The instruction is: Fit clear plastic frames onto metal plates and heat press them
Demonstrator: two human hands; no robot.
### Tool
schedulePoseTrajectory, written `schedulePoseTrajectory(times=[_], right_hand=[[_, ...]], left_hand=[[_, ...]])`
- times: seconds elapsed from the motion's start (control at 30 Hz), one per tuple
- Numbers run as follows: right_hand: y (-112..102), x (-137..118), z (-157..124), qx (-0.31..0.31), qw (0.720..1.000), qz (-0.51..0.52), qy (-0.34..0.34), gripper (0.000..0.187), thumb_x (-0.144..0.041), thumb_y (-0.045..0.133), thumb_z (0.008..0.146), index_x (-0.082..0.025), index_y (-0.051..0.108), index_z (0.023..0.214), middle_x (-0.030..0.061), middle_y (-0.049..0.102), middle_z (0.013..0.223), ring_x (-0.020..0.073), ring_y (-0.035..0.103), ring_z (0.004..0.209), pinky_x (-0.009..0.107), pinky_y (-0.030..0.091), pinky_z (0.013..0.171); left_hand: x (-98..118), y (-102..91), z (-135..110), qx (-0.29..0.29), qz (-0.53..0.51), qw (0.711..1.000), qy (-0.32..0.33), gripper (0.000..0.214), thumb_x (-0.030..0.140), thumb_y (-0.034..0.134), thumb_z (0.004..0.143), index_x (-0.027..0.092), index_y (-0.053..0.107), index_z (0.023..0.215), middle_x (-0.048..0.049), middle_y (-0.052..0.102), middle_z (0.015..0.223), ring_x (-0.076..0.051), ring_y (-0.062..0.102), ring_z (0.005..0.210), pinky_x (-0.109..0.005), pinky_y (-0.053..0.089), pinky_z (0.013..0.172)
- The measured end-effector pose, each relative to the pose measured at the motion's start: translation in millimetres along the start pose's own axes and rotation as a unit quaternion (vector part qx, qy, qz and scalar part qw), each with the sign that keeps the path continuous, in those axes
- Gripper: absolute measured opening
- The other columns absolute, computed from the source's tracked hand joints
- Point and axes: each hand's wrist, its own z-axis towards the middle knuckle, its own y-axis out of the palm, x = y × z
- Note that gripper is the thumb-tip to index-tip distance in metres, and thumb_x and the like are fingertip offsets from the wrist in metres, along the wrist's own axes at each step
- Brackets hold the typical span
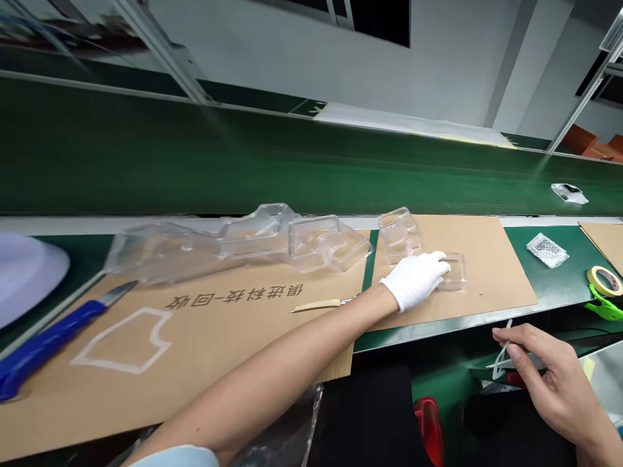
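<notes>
My left hand (pixel 419 279), in a white glove, is over the cardboard on the right, its fingers closed on the left edge of a small clear plastic tray (pixel 456 272). My bare right hand (pixel 552 373) is in front of the bench edge, pinching a thin whitish plastic strip (pixel 501 357) between thumb and fingers. Behind the gloved hand lies a clear moulded tray (pixel 400 232). A beige-handled knife or scalpel (pixel 316 305) rests beneath my left forearm, its tip partly hidden. A white cut-out outline frame (pixel 141 368) lies flat on the left cardboard.
Several clear plastic shells (pixel 253 237) line the back of the left cardboard (pixel 233 350). A blue-handled knife (pixel 58 344) lies at left, blade exposed. At right are a silvery packet (pixel 548 250), a tape roll (pixel 605 282) and green scissors (pixel 606 309). A green conveyor belt (pixel 311 175) runs behind.
</notes>
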Motion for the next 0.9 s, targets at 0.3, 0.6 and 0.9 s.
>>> schedulePoseTrajectory(times=[0.3,0.6,0.9], right_hand=[[-28,0,-15,-0.034,0.998,0.041,0.026,0.028,-0.021,0.054,0.11,-0.033,0.074,0.126,0.0046,0.078,0.107,0.0202,0.076,0.094,0.029,0.061,0.078],[-29,-11,-11,-0.047,0.972,0.198,0.115,0.011,-0.035,0.062,0.11,-0.024,0.065,0.108,0.0095,0.081,0.109,0.0223,0.08,0.095,0.032,0.066,0.08],[-7,10,-8,0.004,0.937,0.273,0.218,0.048,-0.052,0.076,0.098,-0.022,0.068,0.134,0.0123,0.083,0.117,0.0245,0.081,0.096,0.039,0.068,0.087]], left_hand=[[34,-5.5,-32,0.008,-0.061,0.998,0.0,0.027,0.023,0.057,0.102,0.025,0.074,0.123,-0.0099,0.074,0.126,-0.029,0.073,0.106,-0.039,0.059,0.089],[94,-23.4,-33,-0.126,-0.511,0.85,0.018,0.053,0.043,0.086,0.079,0.025,0.076,0.128,-0.0073,0.078,0.126,-0.03,0.073,0.112,-0.037,0.06,0.093],[92,-18.8,-45,-0.089,-0.554,0.823,-0.087,0.025,0.041,0.066,0.094,0.018,0.075,0.093,-0.0013,0.072,0.076,-0.015,0.067,0.06,-0.028,0.054,0.063]])
